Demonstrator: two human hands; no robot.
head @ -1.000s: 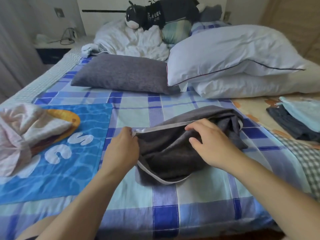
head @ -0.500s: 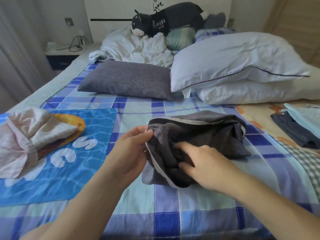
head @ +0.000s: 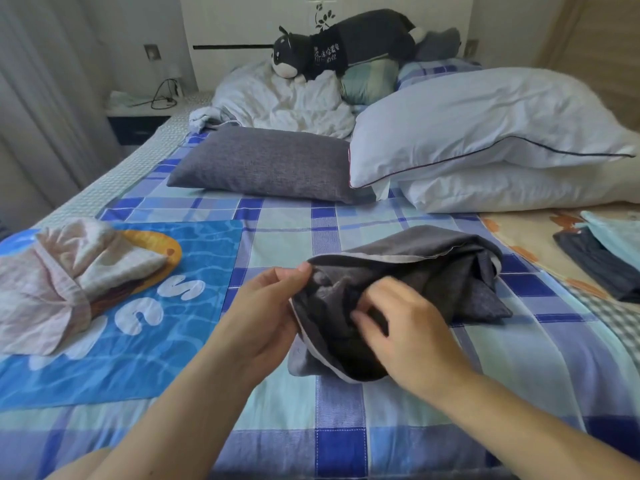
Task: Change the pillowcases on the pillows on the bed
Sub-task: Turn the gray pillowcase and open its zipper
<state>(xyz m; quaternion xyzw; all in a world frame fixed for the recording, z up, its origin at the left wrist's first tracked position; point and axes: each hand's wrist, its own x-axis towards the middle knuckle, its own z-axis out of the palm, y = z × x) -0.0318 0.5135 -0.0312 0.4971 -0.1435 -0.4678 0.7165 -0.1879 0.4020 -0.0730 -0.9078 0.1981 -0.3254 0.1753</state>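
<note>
A dark grey pillowcase (head: pixel 446 271) with a pale edge lies bunched on the blue checked bed sheet (head: pixel 346 445). My left hand (head: pixel 266 313) pinches the rim of its opening and holds it up. My right hand (head: pixel 405 327) has its curled fingers gathering the cloth at the mouth of the case. Farther back lies a pillow in a grey case (head: pixel 266 164). Two bare white pillows are stacked at the right, the upper one (head: pixel 485 123) with dark piping, the lower one (head: pixel 512 192) under it.
A pink crumpled cloth (head: pixel 55 278) lies on a blue towel (head: pixel 145 306) at the left. Folded dark and light blue fabrics (head: pixel 602 258) sit at the right edge. A white duvet (head: pixel 287 102) and a black plush toy (head: pixel 339 46) are by the headboard; a nightstand (head: pixel 138 116) stands back left.
My left hand lifted the pillowcase rim upward. My right hand moved from the top edge down into the opening, bunching the cloth. The view tilted down slightly.
</note>
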